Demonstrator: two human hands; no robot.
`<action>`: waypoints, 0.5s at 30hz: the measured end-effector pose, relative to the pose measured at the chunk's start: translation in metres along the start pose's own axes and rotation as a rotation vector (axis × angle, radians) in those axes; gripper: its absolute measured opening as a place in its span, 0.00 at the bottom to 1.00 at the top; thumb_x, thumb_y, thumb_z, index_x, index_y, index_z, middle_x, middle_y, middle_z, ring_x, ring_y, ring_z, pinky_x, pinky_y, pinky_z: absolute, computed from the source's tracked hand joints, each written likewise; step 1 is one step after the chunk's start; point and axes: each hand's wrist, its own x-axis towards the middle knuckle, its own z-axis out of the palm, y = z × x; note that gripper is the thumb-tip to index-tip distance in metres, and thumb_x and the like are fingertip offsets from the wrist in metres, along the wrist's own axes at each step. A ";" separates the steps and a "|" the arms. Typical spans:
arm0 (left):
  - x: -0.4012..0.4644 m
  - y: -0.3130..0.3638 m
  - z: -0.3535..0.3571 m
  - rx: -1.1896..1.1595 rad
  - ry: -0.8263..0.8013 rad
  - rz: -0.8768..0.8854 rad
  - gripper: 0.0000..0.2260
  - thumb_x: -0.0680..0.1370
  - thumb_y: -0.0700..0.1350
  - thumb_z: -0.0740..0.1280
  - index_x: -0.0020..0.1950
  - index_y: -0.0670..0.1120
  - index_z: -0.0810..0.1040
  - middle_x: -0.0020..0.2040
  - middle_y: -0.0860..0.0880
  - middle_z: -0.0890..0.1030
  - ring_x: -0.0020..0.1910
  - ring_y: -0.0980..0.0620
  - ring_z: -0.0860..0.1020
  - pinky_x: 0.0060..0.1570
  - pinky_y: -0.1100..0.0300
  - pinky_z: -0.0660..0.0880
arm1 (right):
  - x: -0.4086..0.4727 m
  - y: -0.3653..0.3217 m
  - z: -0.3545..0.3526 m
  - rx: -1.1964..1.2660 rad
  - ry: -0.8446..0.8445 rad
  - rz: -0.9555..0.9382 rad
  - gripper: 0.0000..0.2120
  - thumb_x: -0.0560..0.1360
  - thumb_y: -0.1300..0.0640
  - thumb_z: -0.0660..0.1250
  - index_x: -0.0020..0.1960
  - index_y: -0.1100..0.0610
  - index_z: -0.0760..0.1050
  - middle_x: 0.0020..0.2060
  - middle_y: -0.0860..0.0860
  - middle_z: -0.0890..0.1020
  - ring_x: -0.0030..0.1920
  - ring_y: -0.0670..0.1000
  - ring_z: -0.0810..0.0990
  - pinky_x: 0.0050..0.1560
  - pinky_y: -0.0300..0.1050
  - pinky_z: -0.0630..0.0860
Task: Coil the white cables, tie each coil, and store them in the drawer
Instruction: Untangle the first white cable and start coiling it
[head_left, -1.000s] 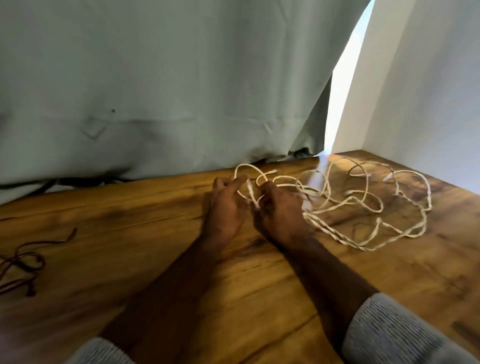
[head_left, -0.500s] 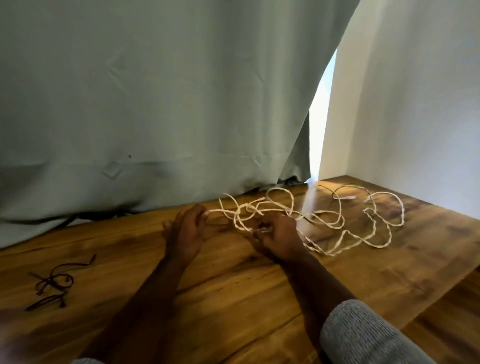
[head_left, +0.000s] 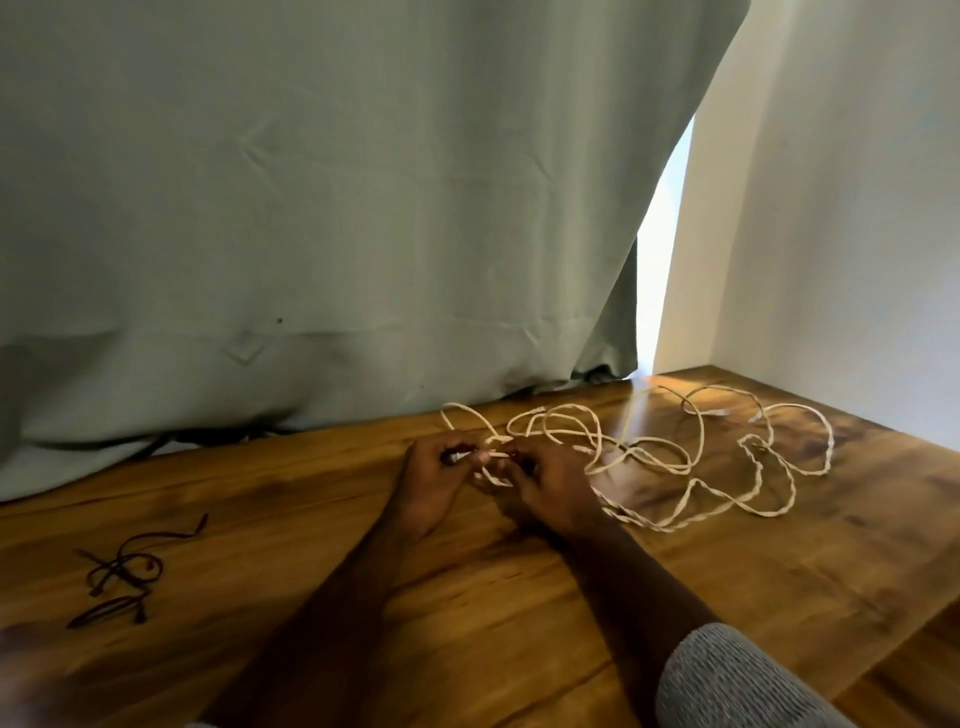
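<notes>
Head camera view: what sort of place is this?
Probably a room in a home: a wooden table set in a corner, a grey-green curtain hanging behind it with daylight at its edge, and a plain white wall.

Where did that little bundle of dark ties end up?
In the head view, the dark ties lie on the wooden table at the far left, well apart from the left hand and the white cables.

Table (head_left: 467, 597): wood-grain, glossy, smooth. Cable (head_left: 696, 488): white, twisted, matt. Curtain (head_left: 311, 208): grey-green cloth, matt, creased. Sleeve (head_left: 727, 680): grey ribbed knit. Wall (head_left: 857, 208): matt, smooth.
</notes>
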 end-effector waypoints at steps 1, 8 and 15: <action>0.001 0.001 0.003 -0.054 0.048 -0.031 0.11 0.72 0.42 0.76 0.54 0.48 0.84 0.49 0.51 0.86 0.50 0.51 0.84 0.52 0.47 0.81 | 0.000 0.002 -0.001 0.031 0.020 -0.006 0.12 0.78 0.45 0.68 0.56 0.50 0.84 0.46 0.45 0.87 0.46 0.44 0.84 0.51 0.51 0.81; 0.002 0.014 0.008 -0.603 0.051 -0.596 0.21 0.84 0.58 0.52 0.59 0.44 0.76 0.51 0.38 0.84 0.47 0.42 0.83 0.44 0.52 0.77 | 0.002 -0.004 -0.004 0.289 0.120 0.054 0.11 0.84 0.57 0.62 0.47 0.56 0.81 0.34 0.50 0.84 0.37 0.47 0.83 0.44 0.47 0.78; 0.007 0.021 0.013 -0.641 0.122 -0.541 0.12 0.83 0.41 0.57 0.53 0.42 0.81 0.41 0.45 0.85 0.34 0.50 0.82 0.29 0.61 0.73 | 0.000 -0.006 -0.008 0.123 -0.094 0.117 0.06 0.80 0.54 0.69 0.53 0.49 0.85 0.44 0.42 0.85 0.46 0.40 0.82 0.49 0.37 0.76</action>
